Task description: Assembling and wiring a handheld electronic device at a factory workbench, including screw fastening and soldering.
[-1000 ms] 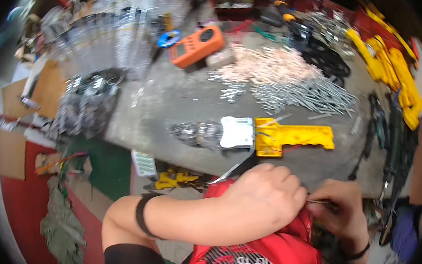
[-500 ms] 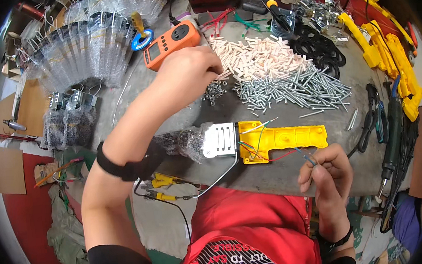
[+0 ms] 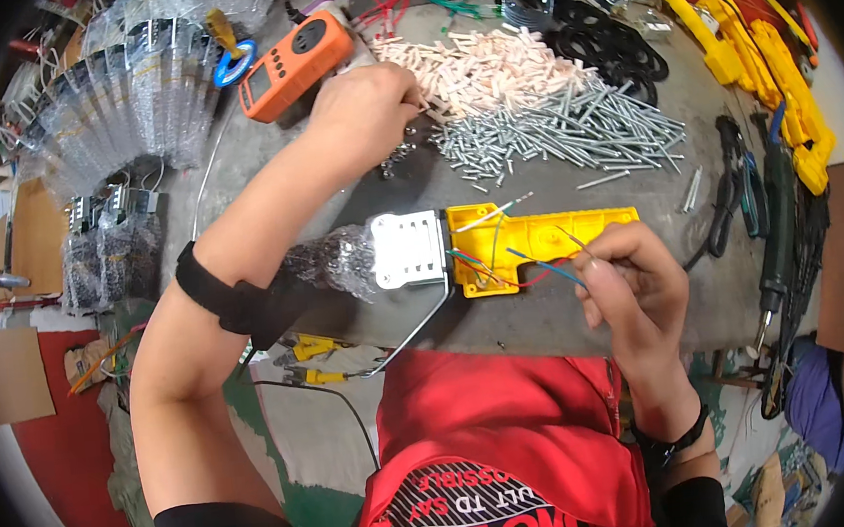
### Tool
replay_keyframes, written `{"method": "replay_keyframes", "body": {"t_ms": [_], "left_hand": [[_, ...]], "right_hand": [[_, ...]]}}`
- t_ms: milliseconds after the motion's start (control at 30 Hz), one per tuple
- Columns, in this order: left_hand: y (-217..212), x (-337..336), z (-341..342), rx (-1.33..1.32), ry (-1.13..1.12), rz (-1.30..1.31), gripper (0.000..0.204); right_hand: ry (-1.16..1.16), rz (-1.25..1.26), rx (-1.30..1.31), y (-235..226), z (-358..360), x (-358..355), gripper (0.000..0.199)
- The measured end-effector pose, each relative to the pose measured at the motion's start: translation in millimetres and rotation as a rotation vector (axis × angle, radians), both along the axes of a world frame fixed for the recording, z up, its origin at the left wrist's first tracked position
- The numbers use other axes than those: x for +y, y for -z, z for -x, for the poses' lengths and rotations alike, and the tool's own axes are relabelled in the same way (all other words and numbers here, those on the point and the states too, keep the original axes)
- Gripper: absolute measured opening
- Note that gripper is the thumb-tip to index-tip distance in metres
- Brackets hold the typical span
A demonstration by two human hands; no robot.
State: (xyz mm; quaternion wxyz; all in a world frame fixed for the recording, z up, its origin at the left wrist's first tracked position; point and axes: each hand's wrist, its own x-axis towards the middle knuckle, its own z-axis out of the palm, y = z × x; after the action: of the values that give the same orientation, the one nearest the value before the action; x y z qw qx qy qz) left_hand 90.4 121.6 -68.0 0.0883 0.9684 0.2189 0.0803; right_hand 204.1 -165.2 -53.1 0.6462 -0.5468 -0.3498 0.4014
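Observation:
My left hand reaches far over the grey workbench, fingers closed down at the near edge of a heap of small silver screws and white plastic pegs; what it pinches is hidden. My right hand pinches thin coloured wires that run from a yellow plastic housing lying flat near the bench's front edge. A white metal plate sits at the housing's left end, with a bubble-wrapped part beyond it.
An orange meter lies at the back left beside rows of bagged parts. Yellow housings and black rings fill the right side. Pliers and a screwdriver lie right of my hand. Yellow-handled cutters hang below the edge.
My left hand has left the wires near my chest and stretched out to the screw pile at the back. My right hand has stayed by the housing with the wires.

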Motion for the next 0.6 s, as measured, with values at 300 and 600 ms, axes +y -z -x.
{"method": "replay_keyframes", "body": {"t_ms": [300,600], "left_hand": [[-14,-15,8,-0.025,-0.057,0.007,0.010],[-65,-83,32,-0.288,0.026,0.393,0.011]], "right_hand": [[0.087,0.021,-0.008,-1,8,4,0.007],[0.132,0.048,-0.307,-19,10,-15,0.009]]}}
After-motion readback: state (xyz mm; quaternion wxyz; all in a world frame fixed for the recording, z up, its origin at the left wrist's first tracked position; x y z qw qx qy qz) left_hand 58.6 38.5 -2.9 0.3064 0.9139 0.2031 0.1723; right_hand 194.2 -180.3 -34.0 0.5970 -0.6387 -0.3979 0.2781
